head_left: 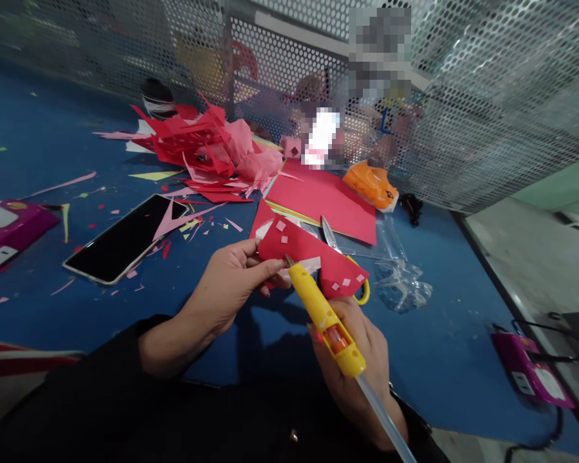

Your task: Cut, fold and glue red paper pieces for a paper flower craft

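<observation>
Between thumb and fingers, my left hand (231,283) pinches a cut piece of red paper (303,249) with small pale pink squares on it. My right hand (352,341) is wrapped round a yellow hot glue gun (318,305), and a clear glue stick (385,415) sticks out of its back end. The gun's metal tip is close to my left thumb, at the paper's lower edge; whether it touches cannot be made out. Behind the red paper lies a pair of scissors (332,238), its yellow handle partly hidden.
A stack of coloured sheets (323,199) lies beyond my hands, left of an orange packet (372,185) and crumpled clear plastic (403,286). Red and pink paper scraps (207,148) pile up behind a phone (125,241). Purple power strips (533,373) sit at both sides; perforated metal (280,58) stands behind.
</observation>
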A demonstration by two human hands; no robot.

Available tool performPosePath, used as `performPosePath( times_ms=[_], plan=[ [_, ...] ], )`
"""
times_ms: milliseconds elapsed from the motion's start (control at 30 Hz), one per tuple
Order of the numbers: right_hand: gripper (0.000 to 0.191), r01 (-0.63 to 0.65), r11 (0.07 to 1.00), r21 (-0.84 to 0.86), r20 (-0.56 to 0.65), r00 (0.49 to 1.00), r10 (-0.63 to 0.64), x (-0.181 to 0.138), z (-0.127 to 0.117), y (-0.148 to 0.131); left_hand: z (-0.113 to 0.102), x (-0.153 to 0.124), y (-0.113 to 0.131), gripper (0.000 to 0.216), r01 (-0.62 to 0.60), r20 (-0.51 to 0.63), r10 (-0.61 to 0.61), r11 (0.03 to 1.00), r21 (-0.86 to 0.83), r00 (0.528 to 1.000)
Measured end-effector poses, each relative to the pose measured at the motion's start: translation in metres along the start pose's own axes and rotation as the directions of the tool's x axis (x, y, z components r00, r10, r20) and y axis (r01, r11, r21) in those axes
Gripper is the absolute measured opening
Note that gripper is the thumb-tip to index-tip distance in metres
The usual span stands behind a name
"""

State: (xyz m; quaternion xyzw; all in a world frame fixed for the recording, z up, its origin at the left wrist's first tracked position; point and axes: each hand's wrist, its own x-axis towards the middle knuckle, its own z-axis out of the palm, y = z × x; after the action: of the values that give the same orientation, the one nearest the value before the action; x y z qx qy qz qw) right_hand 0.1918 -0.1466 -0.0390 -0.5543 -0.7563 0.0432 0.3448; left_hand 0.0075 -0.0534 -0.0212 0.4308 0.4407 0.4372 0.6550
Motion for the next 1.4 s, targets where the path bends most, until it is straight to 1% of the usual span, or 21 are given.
performPosePath(
  times_ms=[333, 533, 667, 867, 1233, 1400],
  plan=[
    [0.004, -0.01, 1.0, -0.015, 0.002, 1.0, 0.01, -0.0014, 0.0001, 0.0009, -0.0001, -0.0007, -0.0003, 0.019, 0.006, -0.005, -0.006, 1.0, 0.027, 1.0],
    [0.005, -0.026, 0.999, -0.043, 0.018, 0.999, 0.027, -0.002, 0.0005, 0.001, -0.0001, -0.0009, 0.0001, 0.021, 0.015, -0.008, -0.015, 1.0, 0.015, 1.0],
    [0.005, -0.018, 0.999, -0.042, 0.0, 1.0, 0.018, -0.0017, 0.001, 0.0009, -0.0008, -0.0009, -0.0007, 0.02, 0.011, 0.002, -0.011, 1.0, 0.011, 1.0],
    [0.006, -0.049, 0.998, -0.043, 0.002, 0.999, 0.05, -0.001, 0.0004, -0.0004, 0.0002, -0.0013, 0.0012, 0.021, 0.013, -0.011, -0.013, 1.0, 0.011, 1.0],
    [0.008, -0.027, 0.998, -0.054, -0.021, 0.999, 0.026, 0.0005, 0.0015, -0.0001, -0.0004, -0.0006, -0.0004, 0.02, 0.011, -0.008, -0.011, 1.0, 0.013, 1.0],
    [0.007, -0.027, 0.997, -0.066, -0.009, 1.0, 0.027, 0.0, 0.0003, -0.0006, -0.0007, -0.0007, 0.0, 0.019, 0.01, -0.006, -0.01, 1.0, 0.008, 1.0]
  ],
)
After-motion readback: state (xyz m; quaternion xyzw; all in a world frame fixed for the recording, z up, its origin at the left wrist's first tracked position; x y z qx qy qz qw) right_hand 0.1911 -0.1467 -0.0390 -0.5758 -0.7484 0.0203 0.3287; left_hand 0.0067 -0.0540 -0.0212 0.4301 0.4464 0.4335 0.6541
